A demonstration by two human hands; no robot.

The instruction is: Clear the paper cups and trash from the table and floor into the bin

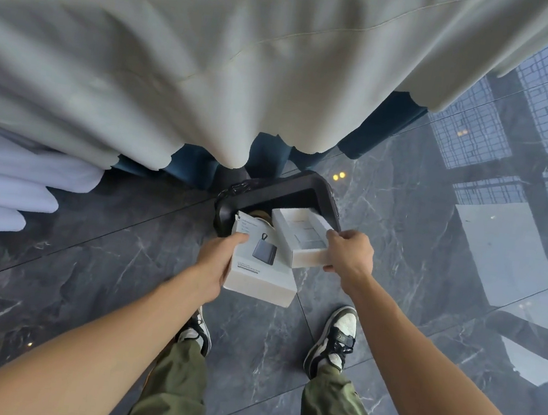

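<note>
A black bin [288, 188] stands on the dark marble floor by the curtains, its mouth facing me. My left hand [215, 264] grips a white product box lid [261, 268] printed with a small dark device, held over the bin's near rim. My right hand [349, 254] grips the open white box tray [303, 238], tilted over the bin's mouth with its far end inside the rim. Something brownish shows inside the bin between the two pieces; what it is I cannot tell.
Pale curtains [178, 75] hang close behind the bin, with a dark blue curtain [194, 166] under them. Glossy marble floor [85, 270] surrounds me, reflecting a window at the right. My two sneakers [335, 339] stand just short of the bin.
</note>
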